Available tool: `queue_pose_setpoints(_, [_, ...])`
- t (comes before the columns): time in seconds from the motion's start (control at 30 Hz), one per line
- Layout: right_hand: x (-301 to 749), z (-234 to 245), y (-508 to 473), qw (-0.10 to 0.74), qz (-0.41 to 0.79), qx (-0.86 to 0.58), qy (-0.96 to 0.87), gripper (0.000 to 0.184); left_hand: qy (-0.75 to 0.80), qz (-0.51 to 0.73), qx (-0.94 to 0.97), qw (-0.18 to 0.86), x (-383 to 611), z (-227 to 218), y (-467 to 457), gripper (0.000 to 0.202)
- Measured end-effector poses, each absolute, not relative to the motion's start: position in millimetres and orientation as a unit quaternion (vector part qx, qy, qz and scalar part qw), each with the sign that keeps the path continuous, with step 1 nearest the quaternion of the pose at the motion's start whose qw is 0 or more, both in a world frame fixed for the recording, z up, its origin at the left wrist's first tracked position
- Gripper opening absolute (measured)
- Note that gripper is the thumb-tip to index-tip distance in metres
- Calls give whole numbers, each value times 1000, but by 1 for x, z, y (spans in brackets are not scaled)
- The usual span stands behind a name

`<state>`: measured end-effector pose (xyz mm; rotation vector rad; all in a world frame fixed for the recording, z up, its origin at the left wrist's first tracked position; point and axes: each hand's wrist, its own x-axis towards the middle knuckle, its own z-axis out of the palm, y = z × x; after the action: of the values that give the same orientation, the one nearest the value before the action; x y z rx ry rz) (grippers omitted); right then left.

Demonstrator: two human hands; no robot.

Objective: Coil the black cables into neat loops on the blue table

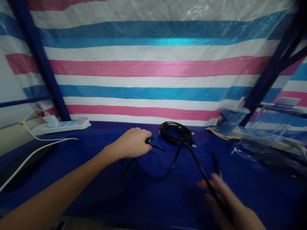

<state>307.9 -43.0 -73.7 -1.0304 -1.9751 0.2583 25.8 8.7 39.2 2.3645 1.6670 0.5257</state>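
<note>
My left hand point(135, 142) is closed above the blue tabletop. A short, thin black cord point(157, 147) sticks out of its fingers; what kind of cord, I cannot tell. My right hand point(225, 201), blurred by motion, is at the lower right with a black cable point(200, 167) running through its fingers. That cable leads back to a coiled black cable point(176, 133) lying by the back edge, with plug ends showing at its right side. A looser length of cable curves from the coil toward the left hand. Beyond the right fingertips lies a slim black pen-like object point(216, 163).
At the left back sits a white power strip point(64, 125) with a white cable point(28, 156) trailing forward. A paper cup point(230, 119) with a straw and a clear plastic bottle point(268, 124) stand at the right. Striped sheeting point(153, 68) hangs behind the blue table point(100, 191).
</note>
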Motion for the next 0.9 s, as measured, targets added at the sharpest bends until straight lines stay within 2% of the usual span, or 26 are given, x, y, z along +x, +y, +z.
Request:
queue_pose_setpoints(0.07, [303, -66, -46, 496, 193, -459, -711, 74, 556, 307, 698, 330, 17, 46, 4, 19])
queue_pose_setpoints(0.13, [294, -53, -46, 499, 297, -506, -638, 73, 486, 414, 582, 503, 11, 49, -2, 15])
queue_pose_setpoints(0.2, [287, -40, -44, 475, 405, -525, -578, 54, 431, 477, 509, 572, 9, 48, -7, 3])
queue_pose_setpoints(0.27, [282, -31, -41, 469, 460, -509, -556, 39, 413, 515, 495, 566, 7, 45, -12, 14])
queue_pose_setpoints(0.4, [279, -27, -39, 521, 484, -467, -525, 32, 384, 587, 521, 487, 0, 39, -31, 15])
queue_pose_setpoints(0.47, [279, -27, -38, 533, 472, -451, -538, 30, 395, 568, 580, 431, -4, 34, -48, 16])
queue_pose_setpoints(0.53, [278, -26, -36, 532, 474, -437, -549, 29, 434, 455, 709, 320, -5, 24, -66, 20])
queue_pose_setpoints(0.63, [277, -20, -27, 551, 502, -419, -518, 26, 408, 202, 889, 41, -4, -3, -85, 30])
queue_pose_setpoints(0.67, [278, -16, -22, 569, 505, -408, -505, 24, 372, 146, 916, -47, -5, -13, -88, 32])
queue_pose_setpoints(0.73, [283, -4, -13, 606, 505, -382, -482, 20, 321, 88, 930, -158, -11, -30, -88, 37])
queue_pose_setpoints(0.8, [293, 11, -4, 623, 509, -361, -471, 15, 333, 66, 920, -197, -24, -41, -83, 44])
queue_pose_setpoints(0.9, [311, 27, 2, 615, 508, -337, -500, 15, 423, 47, 887, -180, -50, -43, -67, 58])
